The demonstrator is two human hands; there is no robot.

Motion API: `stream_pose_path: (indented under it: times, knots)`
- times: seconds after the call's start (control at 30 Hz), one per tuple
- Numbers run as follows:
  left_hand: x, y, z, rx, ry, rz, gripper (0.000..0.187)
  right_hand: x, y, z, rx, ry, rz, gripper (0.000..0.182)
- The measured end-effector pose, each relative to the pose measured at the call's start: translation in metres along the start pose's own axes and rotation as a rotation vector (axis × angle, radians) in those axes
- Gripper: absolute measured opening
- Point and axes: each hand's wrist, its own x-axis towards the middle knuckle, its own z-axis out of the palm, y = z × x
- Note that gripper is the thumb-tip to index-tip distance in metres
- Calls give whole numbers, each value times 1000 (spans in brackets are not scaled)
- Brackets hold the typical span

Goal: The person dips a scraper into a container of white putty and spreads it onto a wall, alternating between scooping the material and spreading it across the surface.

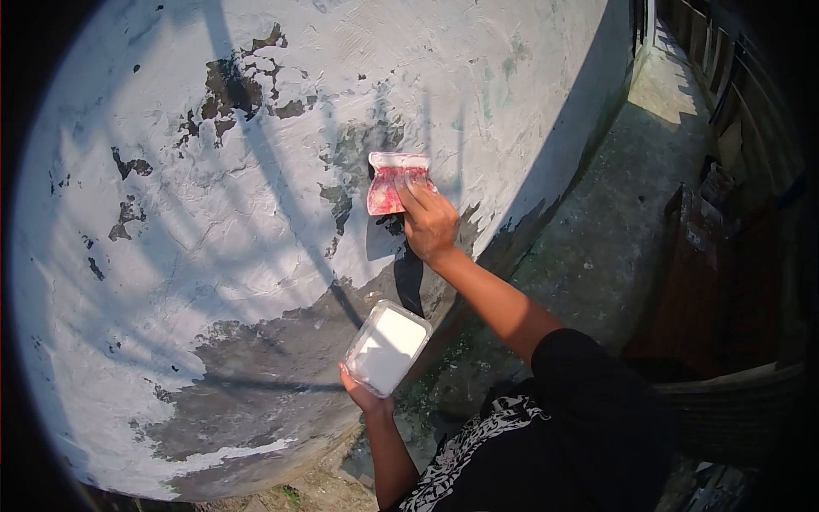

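Right hand (432, 225) pinches red-and-white scraper (386, 192) before wall (171, 239); left hand (367, 397) grips clear tray (406, 311) of white paste (399, 330); white print (473, 444) on black shirt (589, 427) illegible.

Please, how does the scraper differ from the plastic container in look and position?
The scraper is mostly red, with flared ends; the container is clear, boxy, and carries white paste. The scraper is in the right hand, higher in view; the container is in the left hand, lower. Both are held in one hand and show white.
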Motion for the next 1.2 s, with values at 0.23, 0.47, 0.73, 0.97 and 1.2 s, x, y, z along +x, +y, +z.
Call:
stream_pose_path:
  times: [0.23, 0.47, 0.73, 0.97, 1.2]
  knots:
    - [6, -5, -2, 26, 10, 18, 62, -102, 26, 3, -70, -209, -151, 38]
    - [15, -15, 30, 37, -30, 16, 63, -48, 51, -83, 353, -726, 172, 26]
    - [11, -55, 56, -189, -171, -51, 63, 67, -1, -153, 507, -812, -3, 28]
    - [-9, -76, 78, -46, -94, -42, 61, 77, -13, -166, 498, -1125, -26, 22]
    - [-6, -71, 93, 0, -159, -28, 57, 40, -30, -147, 323, -1256, -237, 16]
